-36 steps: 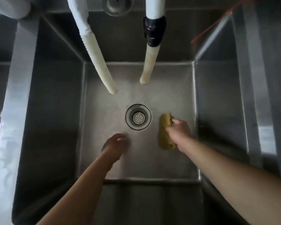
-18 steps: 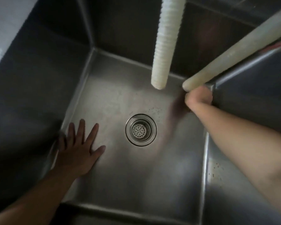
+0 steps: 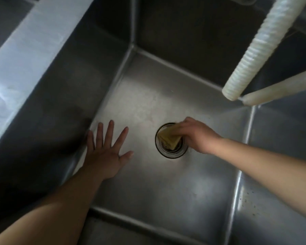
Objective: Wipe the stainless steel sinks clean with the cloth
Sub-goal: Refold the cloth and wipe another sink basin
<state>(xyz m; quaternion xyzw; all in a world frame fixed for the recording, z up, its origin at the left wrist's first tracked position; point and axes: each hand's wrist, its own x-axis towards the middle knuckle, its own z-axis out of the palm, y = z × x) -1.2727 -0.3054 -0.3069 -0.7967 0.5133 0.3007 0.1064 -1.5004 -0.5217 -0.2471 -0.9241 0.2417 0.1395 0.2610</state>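
1. Sink (image 3: 166,191) of stainless steel fills the view below me, its floor pale and streaked around the middle, its walls dark.
2. My right hand (image 3: 196,136) reaches in from the right, and its grip is curled around the cloth (image 3: 168,138), a folded yellow-brown pad.
3. I hold the cloth pressed down onto the drain (image 3: 171,152), so that it covers most of the round opening; only the near rim and a dark part of the strainer show beneath it.
4. My left hand (image 3: 106,152) lies flat on the sink floor to the left of the drain, fingers straight and spread, holding nothing; its little finger sits just beside the foot of the left wall.
5. The two hands are well apart, with bare steel between them.
6. Two white ribbed hoses (image 3: 260,46) hang into the sink from the upper right, their ends near each other above the far right corner.
7. A broad, bright steel rim (image 3: 34,50) runs along the left side.
8. Small dark specks dot the right wall (image 3: 251,200) near my forearm.
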